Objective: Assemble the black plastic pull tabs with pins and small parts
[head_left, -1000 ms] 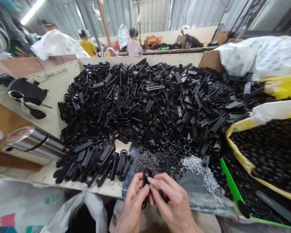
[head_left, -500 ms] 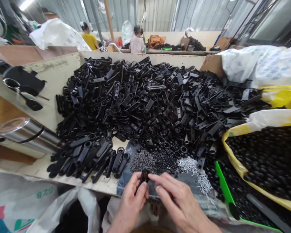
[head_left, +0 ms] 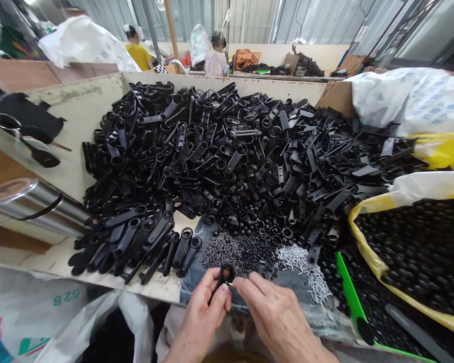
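My left hand (head_left: 206,310) is closed around a black plastic handle (head_left: 220,280) whose ring-shaped end points up and away from me. Thumb and index finger of my right hand (head_left: 276,310) pinch a small silver pin (head_left: 230,284) against the side of that ring. Just beyond my fingers lie a heap of small dark grey parts (head_left: 221,250), a patch of tiny black parts (head_left: 255,252) and a scatter of silver pins (head_left: 293,257). Several similar black handles (head_left: 132,237) rest in a row to the left.
A large pile of black plastic parts (head_left: 196,146) fills the bin. On the right are a sack of black balls (head_left: 419,242) and a green strip (head_left: 350,292). A steel flask (head_left: 41,204) lies at left. Two people sit in the background, one in a yellow top (head_left: 139,56).
A silver pin now shows at my right fingertips, beside the handle's ring. Those fingers have dropped slightly and drawn closer together. My left hand keeps its hold; the whole view has shifted a little.
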A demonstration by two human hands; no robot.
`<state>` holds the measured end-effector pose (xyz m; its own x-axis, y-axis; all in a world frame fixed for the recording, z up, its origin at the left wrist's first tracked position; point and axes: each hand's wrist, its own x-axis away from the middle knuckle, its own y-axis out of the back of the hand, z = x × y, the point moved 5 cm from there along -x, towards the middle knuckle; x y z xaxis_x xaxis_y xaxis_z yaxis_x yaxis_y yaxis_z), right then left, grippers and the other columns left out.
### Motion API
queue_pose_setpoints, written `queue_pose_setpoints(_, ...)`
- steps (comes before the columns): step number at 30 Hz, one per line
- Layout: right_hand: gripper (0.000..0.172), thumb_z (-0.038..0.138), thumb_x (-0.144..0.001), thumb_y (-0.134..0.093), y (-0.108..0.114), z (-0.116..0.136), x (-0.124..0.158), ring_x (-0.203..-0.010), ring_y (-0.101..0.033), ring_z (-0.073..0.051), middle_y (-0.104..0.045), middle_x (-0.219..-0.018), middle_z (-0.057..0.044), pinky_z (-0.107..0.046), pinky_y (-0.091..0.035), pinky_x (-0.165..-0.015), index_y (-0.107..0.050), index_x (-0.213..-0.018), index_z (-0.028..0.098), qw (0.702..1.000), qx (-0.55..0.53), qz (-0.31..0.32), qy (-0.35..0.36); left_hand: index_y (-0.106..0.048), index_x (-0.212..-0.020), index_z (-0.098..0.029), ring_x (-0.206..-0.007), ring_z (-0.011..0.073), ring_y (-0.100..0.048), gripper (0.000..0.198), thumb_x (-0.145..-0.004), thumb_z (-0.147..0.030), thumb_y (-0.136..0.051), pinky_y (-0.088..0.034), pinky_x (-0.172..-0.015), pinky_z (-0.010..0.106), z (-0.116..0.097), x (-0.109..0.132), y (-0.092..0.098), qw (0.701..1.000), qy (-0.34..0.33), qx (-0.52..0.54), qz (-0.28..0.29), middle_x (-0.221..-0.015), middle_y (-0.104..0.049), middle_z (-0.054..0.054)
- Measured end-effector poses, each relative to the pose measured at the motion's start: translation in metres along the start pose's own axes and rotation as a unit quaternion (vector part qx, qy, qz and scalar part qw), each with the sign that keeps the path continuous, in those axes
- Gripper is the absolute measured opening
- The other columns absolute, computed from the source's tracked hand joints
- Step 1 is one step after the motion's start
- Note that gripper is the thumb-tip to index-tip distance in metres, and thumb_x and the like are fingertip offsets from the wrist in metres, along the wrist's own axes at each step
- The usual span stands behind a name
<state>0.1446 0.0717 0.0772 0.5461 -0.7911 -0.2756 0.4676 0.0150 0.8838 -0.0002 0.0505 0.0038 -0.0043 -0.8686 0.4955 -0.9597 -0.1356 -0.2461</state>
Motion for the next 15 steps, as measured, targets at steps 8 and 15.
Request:
queue_pose_setpoints(8,0.026,0.004,-0.094,-0.053,0.0,0.001,0.001,-0.066,-0.067,-0.021,-0.066,-0.078,-0.001,-0.03,-0.045,-0.054,-0.063,-0.107,0.023,0.998,0.064,0.004,0.006,-0.065,-0.101,-0.022,-0.066,0.0111,-0.049,0.055,-0.074,-0.069,-0.078,-0.043,-0.059,0.02,-0.006,0.001,-0.003,1.0,-0.01,-0.004,0.002,-0.074,-0.057,-0.004)
queue_pose_setpoints(15,0.028,0.002,-0.085,-0.069,-0.009,0.002,-0.001,-0.065,-0.067,-0.02,-0.069,-0.077,0.001,-0.03,-0.047,-0.055,-0.063,-0.103,0.023,0.996,0.085,0.011,0.005,-0.066,-0.103,-0.022,-0.063,0.0128,-0.049,0.046,-0.079,-0.06,-0.077,-0.044,-0.058,0.022,-0.003,0.001,-0.002,0.998,-0.037,-0.032,-0.041,-0.074,-0.061,-0.002)
